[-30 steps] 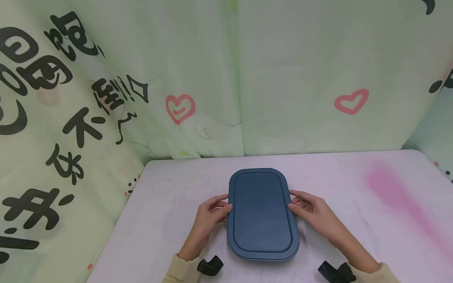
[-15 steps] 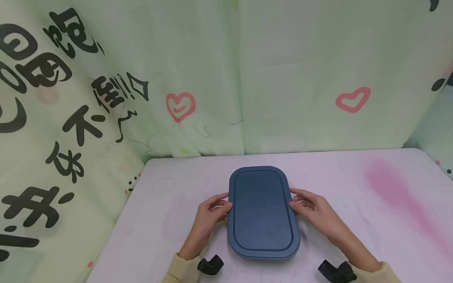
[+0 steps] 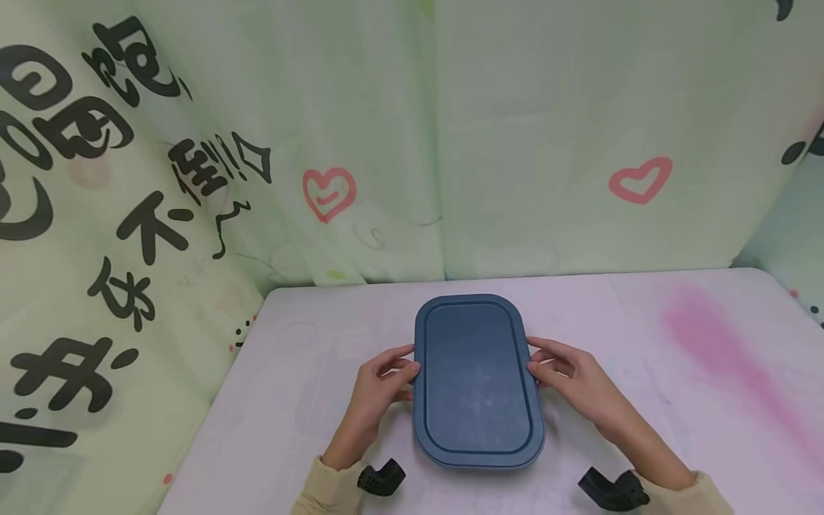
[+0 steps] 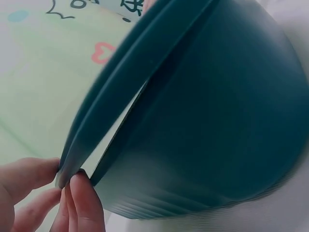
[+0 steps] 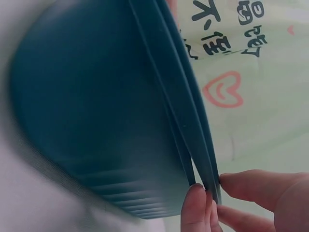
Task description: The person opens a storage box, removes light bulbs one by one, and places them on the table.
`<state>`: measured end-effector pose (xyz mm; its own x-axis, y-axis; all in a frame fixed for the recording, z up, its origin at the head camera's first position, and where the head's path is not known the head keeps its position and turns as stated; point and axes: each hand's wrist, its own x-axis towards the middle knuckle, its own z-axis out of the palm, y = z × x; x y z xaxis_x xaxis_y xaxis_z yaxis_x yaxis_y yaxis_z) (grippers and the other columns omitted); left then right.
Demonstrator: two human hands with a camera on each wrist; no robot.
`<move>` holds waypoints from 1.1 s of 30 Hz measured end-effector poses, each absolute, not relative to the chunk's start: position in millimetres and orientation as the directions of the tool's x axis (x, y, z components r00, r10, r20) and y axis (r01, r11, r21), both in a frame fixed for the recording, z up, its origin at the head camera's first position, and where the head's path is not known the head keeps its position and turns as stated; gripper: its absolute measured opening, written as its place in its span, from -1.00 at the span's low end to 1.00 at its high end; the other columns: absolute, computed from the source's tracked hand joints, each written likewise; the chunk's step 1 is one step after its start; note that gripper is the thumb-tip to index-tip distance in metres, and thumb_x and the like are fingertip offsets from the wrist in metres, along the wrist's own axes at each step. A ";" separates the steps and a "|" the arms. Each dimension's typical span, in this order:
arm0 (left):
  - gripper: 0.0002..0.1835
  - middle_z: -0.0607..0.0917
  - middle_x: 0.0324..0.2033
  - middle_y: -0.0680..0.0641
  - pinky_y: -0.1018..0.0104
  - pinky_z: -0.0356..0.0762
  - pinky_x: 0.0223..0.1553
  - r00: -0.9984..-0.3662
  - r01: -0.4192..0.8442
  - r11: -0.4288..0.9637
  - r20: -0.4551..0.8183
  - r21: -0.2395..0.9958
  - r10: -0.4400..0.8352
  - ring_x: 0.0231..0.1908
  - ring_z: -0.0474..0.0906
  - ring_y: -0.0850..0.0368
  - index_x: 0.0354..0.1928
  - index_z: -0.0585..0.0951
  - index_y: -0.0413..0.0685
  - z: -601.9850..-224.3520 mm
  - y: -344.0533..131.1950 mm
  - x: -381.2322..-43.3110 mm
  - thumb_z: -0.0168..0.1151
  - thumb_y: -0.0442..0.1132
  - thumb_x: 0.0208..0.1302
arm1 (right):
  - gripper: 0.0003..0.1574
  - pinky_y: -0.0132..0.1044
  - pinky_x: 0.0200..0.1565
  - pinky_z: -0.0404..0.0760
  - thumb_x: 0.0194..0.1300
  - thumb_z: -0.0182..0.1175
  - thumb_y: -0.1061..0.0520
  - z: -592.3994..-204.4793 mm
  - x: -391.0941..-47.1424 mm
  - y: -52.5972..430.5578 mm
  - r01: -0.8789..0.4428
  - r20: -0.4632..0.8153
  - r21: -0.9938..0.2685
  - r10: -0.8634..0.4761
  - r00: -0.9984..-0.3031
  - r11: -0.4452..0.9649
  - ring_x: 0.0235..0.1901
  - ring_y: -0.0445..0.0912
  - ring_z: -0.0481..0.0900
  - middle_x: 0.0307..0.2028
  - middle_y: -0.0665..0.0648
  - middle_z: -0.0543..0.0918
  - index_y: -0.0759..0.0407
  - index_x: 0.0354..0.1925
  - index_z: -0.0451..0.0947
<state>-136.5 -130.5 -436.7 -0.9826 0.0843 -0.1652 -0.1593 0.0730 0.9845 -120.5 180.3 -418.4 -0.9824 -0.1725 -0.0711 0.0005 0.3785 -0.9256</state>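
Note:
In the head view a rectangular dark-blue lid (image 3: pixel 476 379) with rounded corners lies over a box on the table. The box's smooth blue-green wall (image 4: pixel 217 121) fills much of the left wrist view, and its ribbed part (image 5: pixel 130 193) shows in the right. My left hand (image 3: pixel 378 393) pinches the lid's left edge, thumb on top and fingers beneath. Opposite it, my right hand (image 3: pixel 579 390) pinches the right edge the same way. A narrow wedge-shaped gap separates lid rim and box rim near the fingers in both wrist views. The box's inside is hidden.
The box stands on a table (image 3: pixel 322 400) with a pale cloth, which has a pink patch (image 3: pixel 721 343) at the right. Behind hangs a light-green curtain (image 3: pixel 528 143) with hearts and black lettering. Black wrist mounts (image 3: pixel 381 478) sit below each hand.
The lid's far end has risen slightly, and both hands have moved up a little with it. The background has shifted slightly in the head view.

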 end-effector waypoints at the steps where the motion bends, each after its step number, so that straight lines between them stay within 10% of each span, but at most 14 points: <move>1: -0.51 0.63 -0.17 -0.13 0.26 0.74 -0.28 -0.983 -0.159 0.074 -0.165 0.985 0.086 -0.27 0.66 0.17 0.23 0.59 -0.09 -435.6 -130.3 -136.2 0.38 -0.16 0.27 | -0.27 -0.41 -0.13 0.64 0.43 0.20 0.04 -418.1 -120.4 180.4 0.002 -0.074 -0.926 -0.175 -0.982 0.378 -0.23 -0.22 0.65 -0.01 0.25 0.57 0.34 0.41 0.27; 33: -0.52 0.66 -0.17 -0.16 0.27 0.73 -0.29 -0.990 -0.124 0.146 -0.132 0.982 0.048 -0.28 0.66 0.12 0.21 0.60 -0.08 -422.8 -170.8 -132.9 0.39 -0.16 0.26 | -0.26 -0.27 -0.09 0.73 0.41 0.20 0.18 -394.5 -122.6 143.3 -0.045 -0.066 -0.935 -0.298 -0.952 0.351 -0.22 -0.05 0.67 -0.09 0.25 0.61 0.43 0.41 0.21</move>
